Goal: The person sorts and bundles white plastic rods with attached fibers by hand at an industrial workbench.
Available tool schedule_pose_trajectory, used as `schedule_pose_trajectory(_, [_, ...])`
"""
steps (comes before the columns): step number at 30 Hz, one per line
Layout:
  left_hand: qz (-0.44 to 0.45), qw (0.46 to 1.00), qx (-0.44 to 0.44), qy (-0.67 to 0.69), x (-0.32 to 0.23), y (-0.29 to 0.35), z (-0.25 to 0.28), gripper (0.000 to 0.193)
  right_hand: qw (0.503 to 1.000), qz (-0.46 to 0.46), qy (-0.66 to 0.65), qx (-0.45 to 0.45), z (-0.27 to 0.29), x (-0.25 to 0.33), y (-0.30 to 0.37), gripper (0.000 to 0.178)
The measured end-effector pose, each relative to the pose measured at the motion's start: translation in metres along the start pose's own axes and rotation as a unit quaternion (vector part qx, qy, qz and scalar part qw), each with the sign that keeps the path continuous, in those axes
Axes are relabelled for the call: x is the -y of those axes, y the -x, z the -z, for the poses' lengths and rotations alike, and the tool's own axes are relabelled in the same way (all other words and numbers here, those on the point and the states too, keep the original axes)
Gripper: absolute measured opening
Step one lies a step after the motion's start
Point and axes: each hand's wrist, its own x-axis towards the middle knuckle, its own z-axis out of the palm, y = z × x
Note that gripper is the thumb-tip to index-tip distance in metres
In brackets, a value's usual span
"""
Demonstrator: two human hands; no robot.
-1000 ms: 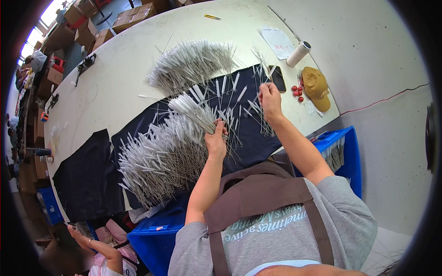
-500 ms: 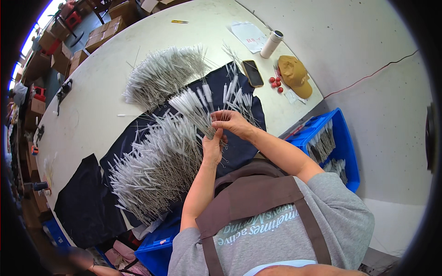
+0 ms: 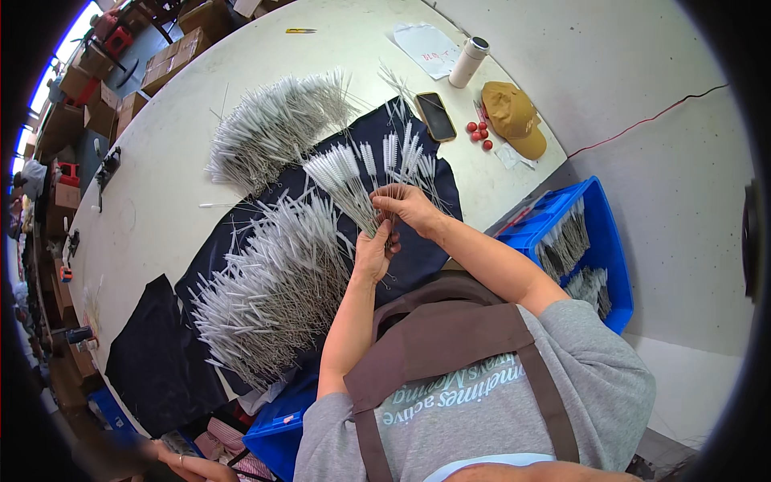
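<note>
One bundle of brushes (image 3: 333, 173), white-bristled and wire-stemmed, stands upright in a worker's left hand (image 3: 373, 255) above a dark cloth (image 3: 418, 253), that grip closed around the stems, while the right hand (image 3: 411, 209) keeps a narrow, pinched grip on a few brushes (image 3: 391, 153) just beside it. Two piles flank the bundle, a large near pile (image 3: 269, 297) and a far pile (image 3: 273, 120), their brushes too tangled to count. A second dark cloth (image 3: 165, 361) lies at left on the white bench (image 3: 165, 185). At right are one phone (image 3: 435, 117), five red balls (image 3: 483, 134), one tan cap (image 3: 514, 119), one bottle (image 3: 469, 63) and one sheet of paper (image 3: 427, 50). A blue bin (image 3: 618, 257) beside the bench holds two visible clumps of brushes; another blue bin (image 3: 281, 442), partly hidden by the worker's arm, has contents hard to make out. At lower left, a co-worker's arm (image 3: 205, 468) is cut off by the dark rim.
</note>
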Motion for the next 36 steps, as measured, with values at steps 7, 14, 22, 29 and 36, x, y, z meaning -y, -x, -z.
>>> schedule_pose_trajectory(7, [-0.009, 0.999, 0.049, 0.015, 0.003, -0.009, -0.002, 0.024, 1.0, 0.002, 0.015, -0.011, 0.005, 0.01, -0.001, 0.017])
schedule_pose_trajectory(14, [-0.016, 0.999, 0.022, 0.038, 0.002, -0.009, -0.011, 0.031, 0.999, 0.019, 0.012, -0.036, 0.01, 0.009, -0.003, 0.019])
schedule_pose_trajectory(22, [-0.063, 0.996, -0.055, 0.014, 0.007, -0.011, -0.01, 0.021, 0.997, 0.03, 0.046, -0.055, 0.019, 0.001, -0.009, 0.018])
schedule_pose_trajectory(29, [-0.071, 0.995, -0.066, 0.019, 0.007, -0.01, -0.007, 0.021, 0.993, 0.075, 0.074, -0.048, 0.016, -0.007, -0.011, 0.019])
schedule_pose_trajectory(36, [-0.118, 0.987, -0.11, -0.029, 0.007, -0.007, -0.01, 0.02, 0.992, 0.085, 0.051, -0.076, -0.001, -0.011, -0.008, 0.017])
